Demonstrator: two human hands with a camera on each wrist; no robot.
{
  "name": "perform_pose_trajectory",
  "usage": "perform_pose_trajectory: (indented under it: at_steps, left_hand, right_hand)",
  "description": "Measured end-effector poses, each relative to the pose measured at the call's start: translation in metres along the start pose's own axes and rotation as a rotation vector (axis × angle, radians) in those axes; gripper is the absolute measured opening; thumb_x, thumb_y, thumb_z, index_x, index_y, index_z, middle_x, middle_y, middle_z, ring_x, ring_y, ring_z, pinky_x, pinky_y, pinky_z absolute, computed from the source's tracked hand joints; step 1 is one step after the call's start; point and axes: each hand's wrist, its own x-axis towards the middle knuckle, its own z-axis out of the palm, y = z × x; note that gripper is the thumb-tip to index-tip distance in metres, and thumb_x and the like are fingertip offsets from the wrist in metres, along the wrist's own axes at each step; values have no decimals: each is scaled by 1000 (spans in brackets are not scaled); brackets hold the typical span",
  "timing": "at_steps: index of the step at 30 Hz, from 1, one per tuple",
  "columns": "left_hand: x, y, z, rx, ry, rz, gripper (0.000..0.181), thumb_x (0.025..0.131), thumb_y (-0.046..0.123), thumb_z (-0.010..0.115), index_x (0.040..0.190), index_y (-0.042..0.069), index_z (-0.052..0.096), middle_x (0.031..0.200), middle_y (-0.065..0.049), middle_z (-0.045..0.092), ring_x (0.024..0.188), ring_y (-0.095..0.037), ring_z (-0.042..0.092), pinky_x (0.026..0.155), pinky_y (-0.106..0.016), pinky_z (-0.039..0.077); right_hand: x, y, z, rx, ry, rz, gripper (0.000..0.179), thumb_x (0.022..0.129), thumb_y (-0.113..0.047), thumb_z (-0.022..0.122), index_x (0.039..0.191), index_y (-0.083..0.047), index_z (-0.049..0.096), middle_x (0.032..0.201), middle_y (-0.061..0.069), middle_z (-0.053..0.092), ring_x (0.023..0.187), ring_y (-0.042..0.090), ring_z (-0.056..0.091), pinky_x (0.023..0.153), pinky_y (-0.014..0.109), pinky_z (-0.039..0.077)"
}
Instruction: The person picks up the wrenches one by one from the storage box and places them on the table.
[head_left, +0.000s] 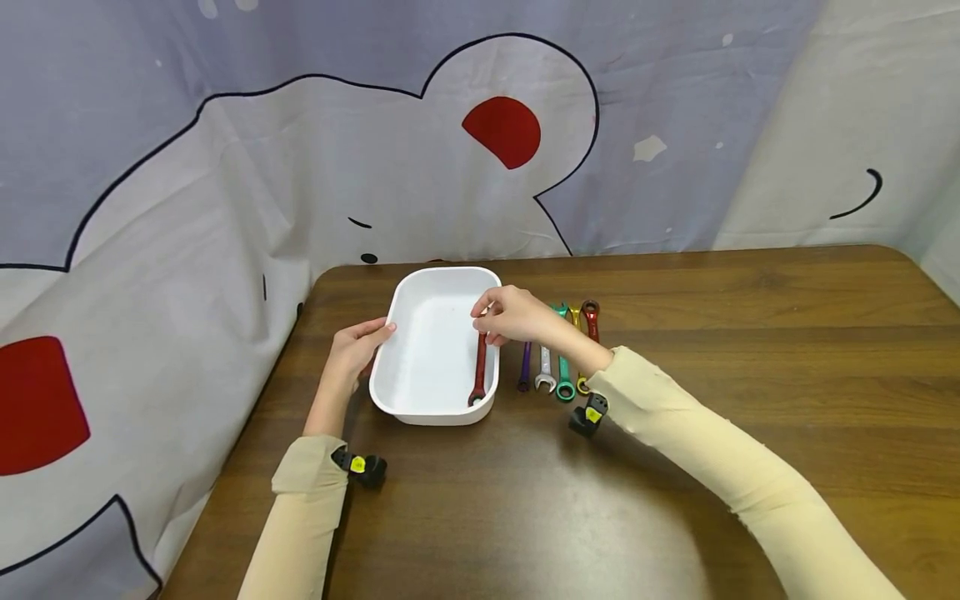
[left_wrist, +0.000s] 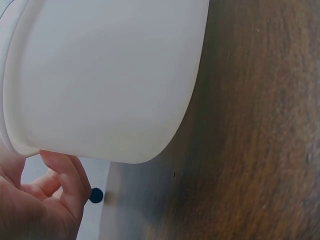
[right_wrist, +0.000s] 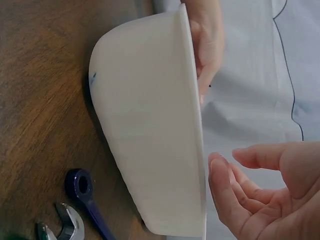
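Note:
A white plastic tray (head_left: 420, 350) stands at the far left of the table. My left hand (head_left: 356, 350) holds its left side, thumb over the rim and fingers against the outside; the left wrist view shows these fingers (left_wrist: 65, 175) curled below the rim. A red wrench (head_left: 480, 371) lies along the tray's right inner side. Above its far end is my right hand (head_left: 517, 317); it covers that end in the head view. In the right wrist view this hand (right_wrist: 270, 185) is just above the rim, with a gap between thumb and fingertips and nothing visible there.
Right of the tray, several wrenches lie side by side: a purple one (head_left: 524, 367), a silver one (head_left: 545, 371), a green one (head_left: 565, 379), a yellow one (head_left: 576, 317) and another red one (head_left: 592, 317). My right forearm crosses over some of them. A printed cloth (head_left: 337, 183) hangs behind the table.

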Motion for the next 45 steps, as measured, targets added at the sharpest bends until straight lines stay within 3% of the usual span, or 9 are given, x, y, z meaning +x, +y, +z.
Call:
perform_pose_trajectory:
  at_steps: [6,12,15,19,23,29,34,45]
  left_hand:
    - [0,-1,1,-17,-4,9,51,94,33,61,139,11,51,136,-15,54,88,-10,60,67,-21,51]
    - [1,-1,1,4,-2,11,52,94,36,60,140,12,51,136,-14,54,94,-13,59,67,-21,51]
    - [1,-1,1,17,3,14,53,94,36,60,140,13,51,136,-14,54,94,-14,59,67,-21,51]
    - [0,0,1,21,4,19,53,93,36,61,140,12,51,136,-15,54,93,-13,59,67,-21,51]
    - [0,1,2,17,2,21,53,93,36,61,140,12,51,137,-15,53,94,-14,59,67,-20,51]
    - [-1,2,2,14,-1,9,53,93,36,61,140,12,51,138,-14,53,98,-15,58,69,-21,50]
    - [-1,2,1,26,5,6,53,94,36,60,140,13,50,138,-13,53,103,-18,58,69,-21,50]
    - [0,2,1,23,-3,4,53,94,36,60,140,13,50,138,-14,52,104,-20,58,69,-22,51]
  right_hand:
    - [7,-2,6,-97,50,-10,19,93,-16,60,108,-4,63,94,19,70,75,25,70,72,35,57]
    - [10,-9,14,-206,94,-29,18,93,-16,59,107,-6,62,94,15,72,78,26,70,57,20,48]
    - [12,-11,19,-238,115,-46,16,93,-15,59,106,-6,62,90,13,72,71,20,68,58,24,49]
    - [16,-13,26,-350,170,-105,16,92,-14,58,106,-6,63,84,8,70,64,14,60,69,29,48]
    - [19,-16,33,-496,223,-141,17,93,-15,59,106,-5,63,81,8,67,64,15,55,62,27,47]
    - [23,-21,42,-610,235,-68,16,92,-14,60,101,-1,63,84,11,67,65,18,55,55,29,46]
    - [29,-24,50,-703,220,6,17,91,-17,60,95,-1,63,87,12,67,71,21,58,60,35,52]
    - [38,-20,65,-878,175,80,18,93,-9,53,98,-4,69,96,11,71,86,25,68,66,35,57]
